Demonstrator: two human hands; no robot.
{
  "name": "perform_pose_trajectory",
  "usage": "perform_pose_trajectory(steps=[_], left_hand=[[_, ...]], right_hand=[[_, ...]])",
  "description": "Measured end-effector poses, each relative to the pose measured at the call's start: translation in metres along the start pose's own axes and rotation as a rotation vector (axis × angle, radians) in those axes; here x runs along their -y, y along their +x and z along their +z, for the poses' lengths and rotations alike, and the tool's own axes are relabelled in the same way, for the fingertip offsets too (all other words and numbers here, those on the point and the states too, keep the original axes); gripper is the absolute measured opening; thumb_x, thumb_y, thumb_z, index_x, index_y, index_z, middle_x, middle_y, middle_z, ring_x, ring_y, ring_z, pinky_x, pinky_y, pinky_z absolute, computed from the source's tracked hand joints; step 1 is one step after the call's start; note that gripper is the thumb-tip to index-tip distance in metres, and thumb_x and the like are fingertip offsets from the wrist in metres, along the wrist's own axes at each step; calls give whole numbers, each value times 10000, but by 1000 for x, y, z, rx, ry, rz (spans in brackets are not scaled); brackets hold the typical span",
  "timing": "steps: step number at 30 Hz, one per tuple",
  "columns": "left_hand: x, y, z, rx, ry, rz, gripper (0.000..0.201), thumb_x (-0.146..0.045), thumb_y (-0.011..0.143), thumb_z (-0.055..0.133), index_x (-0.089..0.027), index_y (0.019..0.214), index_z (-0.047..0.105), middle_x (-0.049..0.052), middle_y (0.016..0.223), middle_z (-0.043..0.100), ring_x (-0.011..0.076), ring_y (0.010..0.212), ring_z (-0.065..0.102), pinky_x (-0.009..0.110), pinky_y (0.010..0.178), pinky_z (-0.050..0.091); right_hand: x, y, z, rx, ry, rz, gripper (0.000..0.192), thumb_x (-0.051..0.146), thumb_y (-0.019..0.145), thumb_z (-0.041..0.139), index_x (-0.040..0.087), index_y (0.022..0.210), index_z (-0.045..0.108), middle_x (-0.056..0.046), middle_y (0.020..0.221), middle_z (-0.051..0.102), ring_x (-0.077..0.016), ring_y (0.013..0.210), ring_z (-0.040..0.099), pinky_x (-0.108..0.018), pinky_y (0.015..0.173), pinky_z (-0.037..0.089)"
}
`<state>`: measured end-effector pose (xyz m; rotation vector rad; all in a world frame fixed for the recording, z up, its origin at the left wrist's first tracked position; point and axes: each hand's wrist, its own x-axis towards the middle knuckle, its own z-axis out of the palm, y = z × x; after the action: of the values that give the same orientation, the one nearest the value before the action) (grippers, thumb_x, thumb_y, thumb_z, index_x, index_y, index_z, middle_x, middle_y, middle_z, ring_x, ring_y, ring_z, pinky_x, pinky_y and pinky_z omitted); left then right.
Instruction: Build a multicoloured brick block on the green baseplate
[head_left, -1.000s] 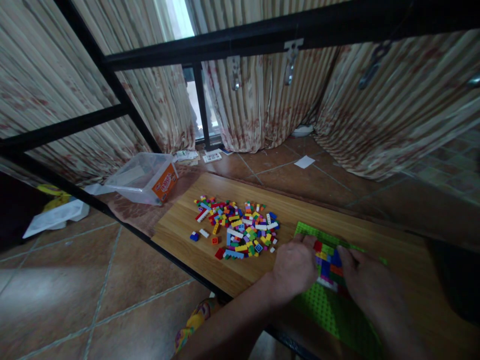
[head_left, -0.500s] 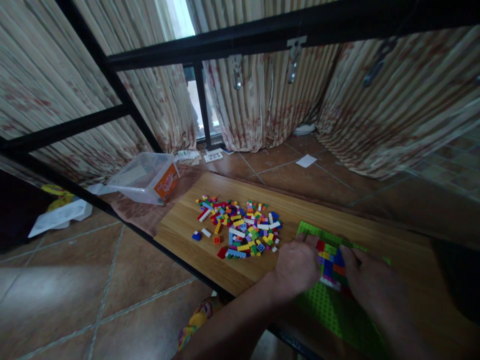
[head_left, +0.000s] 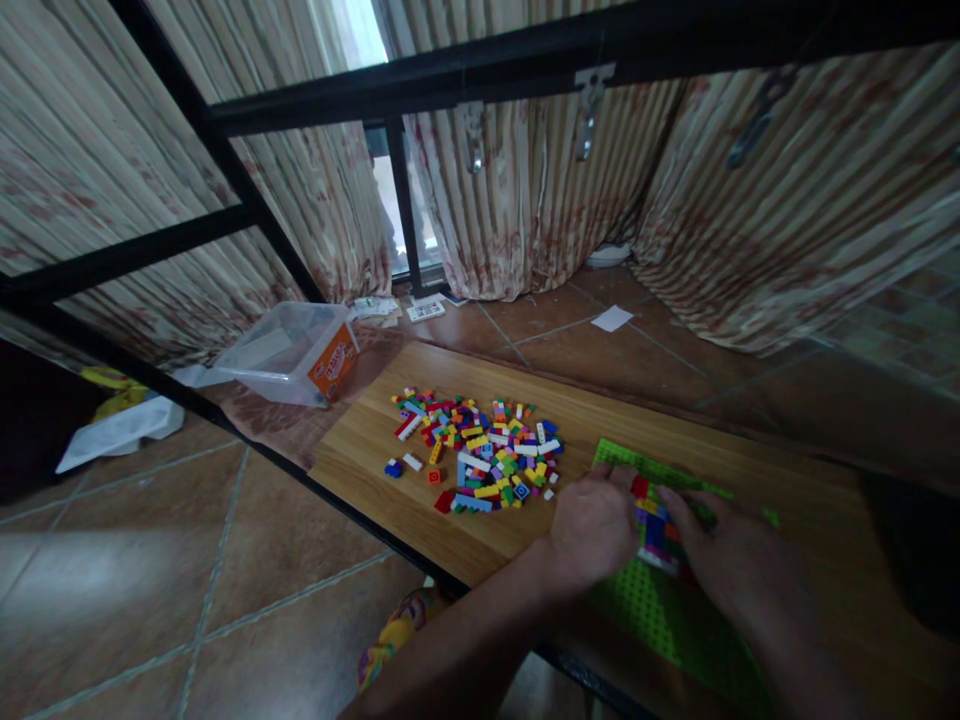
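Head view, looking down: the left hand [head_left: 594, 525] rests knuckles-up on the near left part of a green studded baseplate [head_left: 652, 610], fingers curled down against the left side of a small block of stacked bricks [head_left: 651, 520], red, yellow, blue and purple, that stands on the plate. At 3 o'clock from that block the right hand [head_left: 731, 560] lies over the plate with its fingertips [head_left: 670, 500] touching the block's right side; whether either hand truly pinches the block or only presses on it cannot be told. The block sits between the two hands, toward the far half of the baseplate. At 9 o'clock from the left hand, close by, lies a loose heap of small coloured bricks [head_left: 480, 450] spread on the wooden tabletop [head_left: 375, 450], with a few strays at its left edge. Farther out at 10 o'clock a clear plastic tub [head_left: 289, 352] with an orange label sits beyond the table corner. Striped curtains [head_left: 525, 200] hang at 12 o'clock, behind black metal bars [head_left: 405, 95].
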<state>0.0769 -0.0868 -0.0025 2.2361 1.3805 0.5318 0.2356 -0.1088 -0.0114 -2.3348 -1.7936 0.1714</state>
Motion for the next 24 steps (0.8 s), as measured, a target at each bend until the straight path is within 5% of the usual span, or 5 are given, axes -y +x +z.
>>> perform_pose_trajectory(steps=[24], left_hand=[[-4, -1, -5, 55, 47, -6, 372, -217, 892, 410, -136, 1238, 519, 117, 1064, 665, 236, 912, 667, 343, 779, 572]], right_hand=[[-11, -2, 6, -14, 35, -76, 622, 691, 821, 420, 172, 1060, 666, -149, 951, 649, -314, 880, 627, -417, 740, 497]])
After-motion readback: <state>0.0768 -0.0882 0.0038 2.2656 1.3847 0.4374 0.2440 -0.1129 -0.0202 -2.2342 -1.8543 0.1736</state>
